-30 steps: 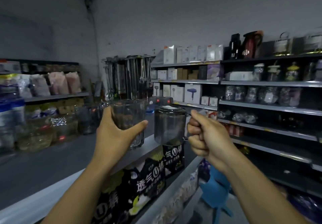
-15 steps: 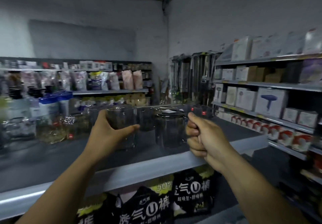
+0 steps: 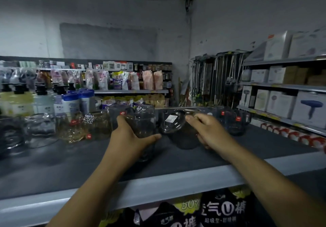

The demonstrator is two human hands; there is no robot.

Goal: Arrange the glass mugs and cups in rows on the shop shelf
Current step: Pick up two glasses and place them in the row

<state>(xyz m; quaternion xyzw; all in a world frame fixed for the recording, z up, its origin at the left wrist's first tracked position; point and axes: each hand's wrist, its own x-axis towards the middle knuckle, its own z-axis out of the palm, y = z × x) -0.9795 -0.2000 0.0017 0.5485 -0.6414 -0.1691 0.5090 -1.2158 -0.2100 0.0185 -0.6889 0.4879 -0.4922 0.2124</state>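
My left hand (image 3: 131, 138) is wrapped around a clear glass cup (image 3: 142, 126) that stands low over the dark shelf top (image 3: 88, 163). My right hand (image 3: 208, 131) grips the handle side of a lidded glass mug (image 3: 178, 129) with a white label on its lid; the mug is tilted and at or just above the shelf. Behind them stand more glass mugs (image 3: 235, 122) with red stickers on the right, and amber and clear patterned glasses (image 3: 74, 129) on the left.
Soap bottles and blue-lidded jars (image 3: 70, 103) crowd the shelf's far left. The shelf's grey front edge (image 3: 158, 189) runs below my arms, with black diaper packs (image 3: 222, 209) underneath. Boxed hair dryers (image 3: 310, 108) fill the right-hand racks.
Both hands have lowered and moved forward, bringing the cup and lidded mug down onto the shelf. My view has swung left and down towards the shelf top.
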